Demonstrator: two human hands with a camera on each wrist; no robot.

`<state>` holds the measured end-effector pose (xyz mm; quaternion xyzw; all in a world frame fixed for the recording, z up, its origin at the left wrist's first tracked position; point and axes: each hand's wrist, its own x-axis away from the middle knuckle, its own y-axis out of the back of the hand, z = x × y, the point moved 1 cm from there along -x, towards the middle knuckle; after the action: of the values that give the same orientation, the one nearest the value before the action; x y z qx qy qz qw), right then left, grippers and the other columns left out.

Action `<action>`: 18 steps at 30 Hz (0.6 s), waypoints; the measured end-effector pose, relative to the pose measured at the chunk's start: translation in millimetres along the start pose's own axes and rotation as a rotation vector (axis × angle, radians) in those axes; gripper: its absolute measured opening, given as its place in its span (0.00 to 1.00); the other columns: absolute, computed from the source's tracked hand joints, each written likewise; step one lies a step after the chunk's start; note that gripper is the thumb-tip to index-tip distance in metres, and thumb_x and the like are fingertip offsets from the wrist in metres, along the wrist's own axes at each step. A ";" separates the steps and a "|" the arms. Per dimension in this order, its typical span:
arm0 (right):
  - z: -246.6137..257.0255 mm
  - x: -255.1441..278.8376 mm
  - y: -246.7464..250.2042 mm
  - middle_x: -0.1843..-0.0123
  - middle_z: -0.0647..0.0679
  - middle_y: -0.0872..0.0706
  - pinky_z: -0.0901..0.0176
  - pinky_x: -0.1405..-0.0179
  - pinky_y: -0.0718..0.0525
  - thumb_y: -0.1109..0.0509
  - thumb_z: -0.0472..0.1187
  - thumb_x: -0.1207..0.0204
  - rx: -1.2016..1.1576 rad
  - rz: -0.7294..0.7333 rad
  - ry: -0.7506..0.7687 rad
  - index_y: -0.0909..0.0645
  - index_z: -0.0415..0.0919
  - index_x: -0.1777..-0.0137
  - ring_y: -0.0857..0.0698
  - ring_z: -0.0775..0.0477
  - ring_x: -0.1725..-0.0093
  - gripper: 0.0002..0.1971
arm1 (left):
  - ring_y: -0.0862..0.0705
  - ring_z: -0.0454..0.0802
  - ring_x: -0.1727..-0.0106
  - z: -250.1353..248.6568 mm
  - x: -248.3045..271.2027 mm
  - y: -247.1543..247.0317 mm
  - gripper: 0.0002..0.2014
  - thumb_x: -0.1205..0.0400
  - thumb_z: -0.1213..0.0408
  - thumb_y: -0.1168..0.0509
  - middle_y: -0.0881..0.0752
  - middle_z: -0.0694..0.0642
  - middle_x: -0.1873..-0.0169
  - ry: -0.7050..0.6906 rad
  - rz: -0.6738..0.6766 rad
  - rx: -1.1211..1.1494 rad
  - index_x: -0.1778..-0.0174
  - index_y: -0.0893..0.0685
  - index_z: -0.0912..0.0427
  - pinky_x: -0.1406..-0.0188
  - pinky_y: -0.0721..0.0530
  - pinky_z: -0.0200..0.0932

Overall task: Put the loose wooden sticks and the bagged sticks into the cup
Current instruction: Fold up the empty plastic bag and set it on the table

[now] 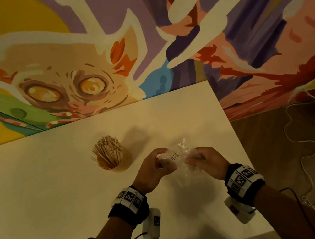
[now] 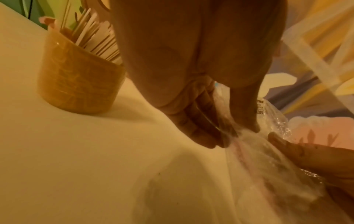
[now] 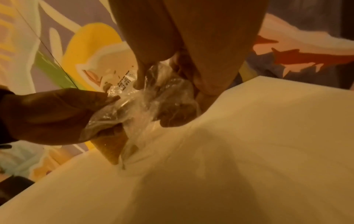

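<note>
A yellowish cup (image 1: pixel 116 163) (image 2: pixel 80 77) stands on the white table, packed with many wooden sticks (image 1: pixel 107 150) (image 2: pixel 95 39) that fan out above its rim. To its right, both hands hold a crumpled clear plastic bag (image 1: pixel 180 156) (image 2: pixel 268 159) (image 3: pixel 145 97) with a small printed label, above the table. My left hand (image 1: pixel 155 166) (image 2: pixel 206 128) pinches the bag's left side. My right hand (image 1: pixel 202 159) (image 3: pixel 172 97) grips its right side. I cannot make out sticks inside the bag.
The white table (image 1: pixel 61 193) runs to an edge on the right, beyond which lies a wooden floor with a thin white cord (image 1: pixel 302 149). A painted mural wall (image 1: pixel 84 68) rises behind the table. Cables trail from my wrists.
</note>
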<state>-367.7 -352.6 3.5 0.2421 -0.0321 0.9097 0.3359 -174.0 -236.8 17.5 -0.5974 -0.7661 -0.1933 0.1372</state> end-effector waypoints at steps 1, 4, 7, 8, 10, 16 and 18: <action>-3.6 -1.7 -1.9 0.59 0.40 0.09 0.52 0.61 0.11 0.24 0.42 0.20 -0.013 -0.008 -0.038 0.13 0.33 0.47 0.10 0.47 0.63 0.11 | 0.11 0.47 0.61 4.2 -2.9 -0.2 0.24 0.24 0.75 0.21 0.10 0.58 0.57 0.021 -0.018 0.015 0.34 0.20 0.63 0.62 0.13 0.37; -21.0 -8.0 -6.0 0.54 0.39 0.10 0.51 0.65 0.08 0.24 0.37 0.20 -0.024 -0.023 -0.160 0.16 0.31 0.44 0.09 0.44 0.64 0.10 | 0.11 0.55 0.61 19.4 -13.9 -1.6 0.25 0.23 0.69 0.21 0.10 0.59 0.56 0.091 -0.136 -0.055 0.35 0.25 0.57 0.64 0.09 0.47; -33.5 -14.2 -8.9 0.49 0.38 0.13 0.46 0.65 0.06 0.24 0.33 0.21 0.010 -0.070 -0.254 0.18 0.35 0.41 0.10 0.42 0.66 0.11 | 0.14 0.49 0.50 32.5 -19.6 -7.0 0.26 0.23 0.59 0.21 0.18 0.50 0.42 0.040 -0.289 -0.386 0.36 0.29 0.49 0.52 0.11 0.49; -35.5 -15.8 -9.6 0.48 0.37 0.13 0.44 0.63 0.05 0.25 0.33 0.21 0.018 -0.095 -0.277 0.20 0.37 0.40 0.10 0.41 0.65 0.12 | 0.17 0.48 0.45 35.9 -19.9 -9.9 0.25 0.22 0.57 0.22 0.22 0.49 0.38 -0.045 -0.302 -0.521 0.36 0.29 0.48 0.47 0.13 0.48; -37.0 -18.6 -11.4 0.48 0.37 0.14 0.39 0.59 0.05 0.25 0.34 0.21 0.038 -0.151 -0.295 0.24 0.44 0.35 0.09 0.38 0.63 0.17 | 0.22 0.49 0.37 42.5 -20.1 -15.8 0.22 0.22 0.51 0.26 0.26 0.49 0.33 -0.202 -0.207 -0.717 0.36 0.26 0.48 0.39 0.17 0.47; -41.5 -26.8 -19.8 0.22 0.45 0.29 0.45 0.39 0.12 0.24 0.30 0.25 0.620 -0.177 -0.072 0.44 0.56 0.14 0.20 0.36 0.28 0.46 | 0.33 0.53 0.17 65.2 -20.3 -26.7 0.28 0.18 0.42 0.33 0.32 0.50 0.17 -0.257 0.144 -1.125 0.24 0.27 0.48 0.17 0.33 0.52; -48.7 -30.0 -21.1 0.14 0.43 0.37 0.43 0.33 0.13 0.22 0.30 0.28 0.919 -0.154 0.095 0.41 0.52 0.13 0.28 0.37 0.21 0.48 | 0.36 0.54 0.15 68.0 -21.3 -26.3 0.30 0.18 0.41 0.34 0.34 0.51 0.15 -0.236 0.164 -1.163 0.22 0.29 0.49 0.16 0.35 0.52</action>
<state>-355.2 -343.4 -55.5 0.3253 0.4076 0.8121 0.2616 -192.8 -229.4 -55.8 -0.6491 -0.4962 -0.5019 -0.2840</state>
